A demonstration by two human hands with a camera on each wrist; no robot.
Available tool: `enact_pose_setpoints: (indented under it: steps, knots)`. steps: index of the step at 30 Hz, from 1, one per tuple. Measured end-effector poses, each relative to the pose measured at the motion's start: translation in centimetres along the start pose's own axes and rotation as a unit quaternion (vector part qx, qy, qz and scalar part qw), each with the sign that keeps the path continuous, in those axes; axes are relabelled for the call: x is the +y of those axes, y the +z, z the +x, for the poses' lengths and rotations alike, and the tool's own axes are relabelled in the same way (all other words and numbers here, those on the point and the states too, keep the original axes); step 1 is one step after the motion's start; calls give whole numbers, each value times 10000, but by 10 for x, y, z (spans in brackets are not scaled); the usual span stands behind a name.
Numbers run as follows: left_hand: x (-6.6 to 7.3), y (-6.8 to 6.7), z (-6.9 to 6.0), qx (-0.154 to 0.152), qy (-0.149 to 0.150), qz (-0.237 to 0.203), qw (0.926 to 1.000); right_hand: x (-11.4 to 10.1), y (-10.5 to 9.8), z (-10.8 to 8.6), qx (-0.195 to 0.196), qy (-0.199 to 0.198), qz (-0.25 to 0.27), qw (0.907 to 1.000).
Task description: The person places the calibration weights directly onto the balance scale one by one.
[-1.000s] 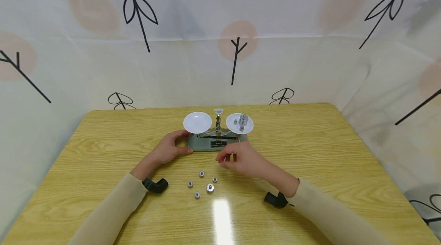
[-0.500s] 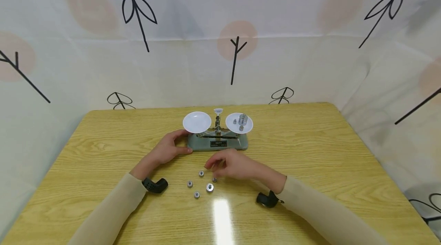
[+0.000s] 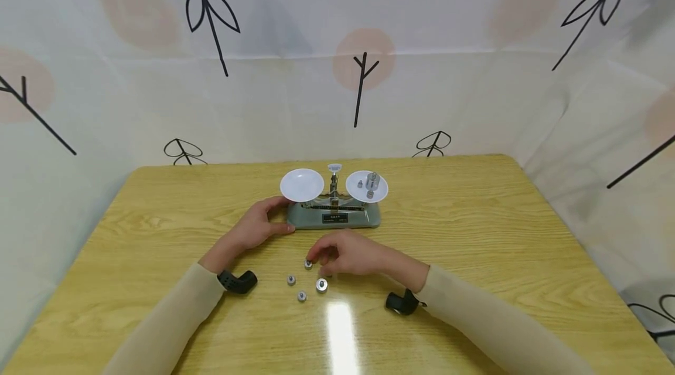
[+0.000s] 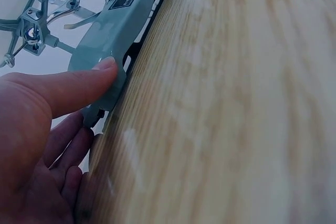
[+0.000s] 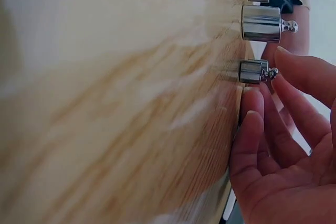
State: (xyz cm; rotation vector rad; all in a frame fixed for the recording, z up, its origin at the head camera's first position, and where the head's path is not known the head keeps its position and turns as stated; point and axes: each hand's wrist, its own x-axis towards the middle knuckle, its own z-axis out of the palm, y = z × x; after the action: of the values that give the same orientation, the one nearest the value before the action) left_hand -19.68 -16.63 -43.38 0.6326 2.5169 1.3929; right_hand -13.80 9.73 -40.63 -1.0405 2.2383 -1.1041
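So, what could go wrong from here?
The right hand is at a small knobbed weight without a clear grip, so its narrow knob might slip away when pinched. A larger knobbed weight stands close by and could get knocked over. The left hand grips one end of the balance scale; a nudge there might shift the three weights standing on its right pan.

The head view looks forward and down on the scale [image 3: 316, 220] and table [image 3: 474, 246]. The left wrist view, low, close and turned sideways, faces along the scale, which the head view shares. The right one, equally low, near and sideways, faces weights [image 5: 261, 23] the head view also takes in.
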Motion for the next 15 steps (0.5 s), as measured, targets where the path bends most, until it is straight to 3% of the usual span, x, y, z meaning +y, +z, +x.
enact_pose_setpoints:
  steps: [15]
  knots:
    - [1,0,0,11,33,-42,10000,-8,1,7,-266,-8,-306,9992]
